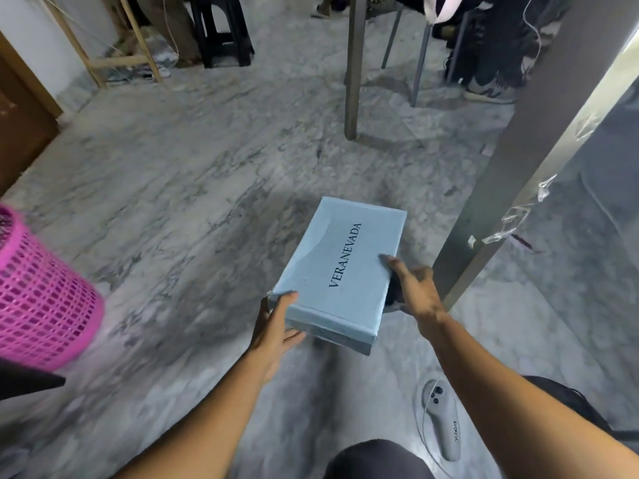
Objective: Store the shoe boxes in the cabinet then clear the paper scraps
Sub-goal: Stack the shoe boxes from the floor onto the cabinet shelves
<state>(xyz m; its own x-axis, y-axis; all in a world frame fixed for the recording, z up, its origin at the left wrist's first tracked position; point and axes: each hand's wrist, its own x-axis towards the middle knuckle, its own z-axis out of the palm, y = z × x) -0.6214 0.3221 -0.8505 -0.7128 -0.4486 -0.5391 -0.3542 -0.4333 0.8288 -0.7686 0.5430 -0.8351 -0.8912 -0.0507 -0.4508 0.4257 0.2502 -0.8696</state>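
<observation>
While the pale blue shoe box [340, 271] sits lid-up at centre frame, clear of the floor [179, 188], it is carried between both hands, apparently to keep it level and closed on the way to storage. Left hand [275, 326] clasps the near left corner, thumb on the lid, fingers [294, 337] beneath. Right hand [413, 288] grips the right edge, its fingers [397, 266] spread over lid and side.

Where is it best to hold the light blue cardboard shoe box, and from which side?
Probably the two long sides of the light blue cardboard shoe box, near its closer end, one hand coming in from each side. The lid is flat and wide, so the left hand and right hand do this.
</observation>
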